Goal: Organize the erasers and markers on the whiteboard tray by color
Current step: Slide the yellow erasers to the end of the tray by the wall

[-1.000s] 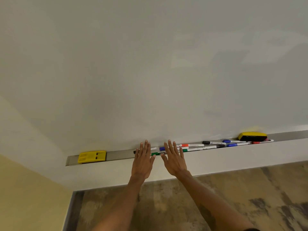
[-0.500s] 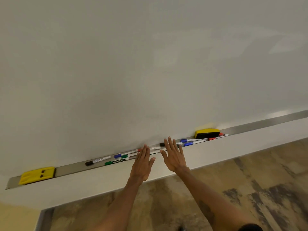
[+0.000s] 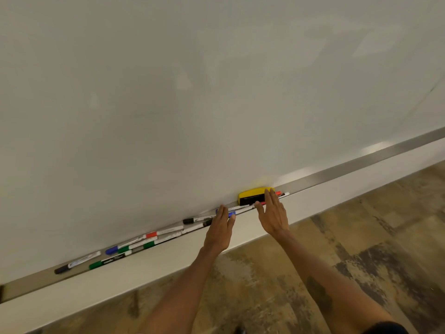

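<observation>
A metal whiteboard tray (image 3: 361,165) slants across the view. On it lie several markers: a black-capped one (image 3: 77,263) at the left, green ones (image 3: 109,261), a blue-capped one (image 3: 120,247), a red-capped one (image 3: 165,232) and another black-capped one (image 3: 199,219). A yellow eraser (image 3: 252,195) with a black base sits to their right, with a red marker (image 3: 280,194) beside it. My left hand (image 3: 220,229) is flat and open over a blue marker (image 3: 231,214). My right hand (image 3: 273,213) is open, fingertips at the eraser's right end. Neither hand grips anything.
The white board (image 3: 216,92) fills the upper view. Below the tray runs a white ledge (image 3: 144,273), then a mottled brown floor (image 3: 361,237). The tray to the right of the eraser is bare metal.
The view has swung to the right; the second yellow eraser at the far left is out of frame. Both hands have shifted right along the tray, the right reaching the yellow eraser.
</observation>
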Demonstrator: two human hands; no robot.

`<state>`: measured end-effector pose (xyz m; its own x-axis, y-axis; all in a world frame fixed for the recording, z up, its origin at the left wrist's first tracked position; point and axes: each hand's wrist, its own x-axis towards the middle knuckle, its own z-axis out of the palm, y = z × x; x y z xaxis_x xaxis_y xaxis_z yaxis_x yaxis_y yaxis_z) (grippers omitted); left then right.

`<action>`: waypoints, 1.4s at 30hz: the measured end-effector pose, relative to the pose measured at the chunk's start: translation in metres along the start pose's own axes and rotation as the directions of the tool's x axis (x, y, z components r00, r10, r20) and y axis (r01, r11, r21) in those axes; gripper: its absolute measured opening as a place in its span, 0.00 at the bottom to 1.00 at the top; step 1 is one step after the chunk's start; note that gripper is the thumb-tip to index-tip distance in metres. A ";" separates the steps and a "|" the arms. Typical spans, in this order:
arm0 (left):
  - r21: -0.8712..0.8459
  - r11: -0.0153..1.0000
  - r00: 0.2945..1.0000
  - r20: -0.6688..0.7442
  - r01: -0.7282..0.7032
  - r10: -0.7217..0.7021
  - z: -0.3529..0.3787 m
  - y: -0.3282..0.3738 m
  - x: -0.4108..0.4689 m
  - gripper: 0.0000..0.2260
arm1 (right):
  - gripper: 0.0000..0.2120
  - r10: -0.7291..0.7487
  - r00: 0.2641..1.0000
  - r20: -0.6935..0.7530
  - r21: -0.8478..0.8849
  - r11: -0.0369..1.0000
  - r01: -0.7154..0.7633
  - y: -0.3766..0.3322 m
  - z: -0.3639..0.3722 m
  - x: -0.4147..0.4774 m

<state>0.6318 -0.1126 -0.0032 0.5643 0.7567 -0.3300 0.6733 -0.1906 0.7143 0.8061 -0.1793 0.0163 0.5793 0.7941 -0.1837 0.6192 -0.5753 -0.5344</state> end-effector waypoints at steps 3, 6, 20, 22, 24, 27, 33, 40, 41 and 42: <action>-0.241 0.967 0.996 -0.005 0.083 -0.087 0.013 0.024 0.023 0.26 | 0.30 0.090 0.996 -0.012 0.128 0.988 -0.087 0.020 -0.013 0.024; -0.453 0.877 0.984 0.008 0.162 -0.178 0.016 0.040 0.039 0.26 | 0.28 0.164 0.986 -0.003 0.286 0.945 -0.157 0.024 -0.018 0.039; -0.665 0.706 0.952 0.028 0.245 -0.304 0.035 0.054 0.081 0.29 | 0.26 0.283 0.955 0.088 0.457 0.840 -0.291 0.039 0.004 0.086; -0.677 0.694 0.951 0.030 0.245 -0.307 0.036 0.055 0.082 0.29 | 0.26 0.284 0.955 0.083 0.466 0.836 -0.289 0.039 0.007 0.087; -0.692 0.680 0.953 0.035 0.241 -0.302 0.037 0.056 0.081 0.29 | 0.26 0.285 0.956 0.073 0.474 0.834 -0.284 0.039 0.008 0.085; -0.697 0.674 0.956 0.055 0.244 -0.290 0.037 0.057 0.078 0.29 | 0.26 0.284 0.957 0.056 0.505 0.819 -0.272 0.039 0.009 0.083; -0.751 0.631 0.959 0.011 0.193 -0.282 0.033 0.050 0.061 0.28 | 0.23 0.319 0.947 -0.029 0.512 0.819 -0.260 0.027 0.010 0.063; -0.743 0.652 0.945 -0.086 0.149 -0.315 0.007 0.027 0.022 0.23 | 0.19 0.333 0.935 -0.117 0.550 0.806 -0.218 -0.002 0.027 0.018; -0.726 0.671 0.940 -0.108 0.149 -0.324 0.003 0.022 0.017 0.23 | 0.19 0.334 0.935 -0.121 0.560 0.801 -0.214 -0.008 0.031 0.012; -0.709 0.689 0.932 -0.132 0.150 -0.338 -0.002 0.017 0.011 0.23 | 0.19 0.339 0.933 -0.120 0.570 0.793 -0.215 -0.014 0.035 0.006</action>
<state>0.6485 -0.1065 0.0064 0.2350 0.8521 -0.4676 0.2093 0.4254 0.8805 0.7816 -0.1597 -0.0062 0.8142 0.5224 -0.2531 0.0651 -0.5155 -0.8544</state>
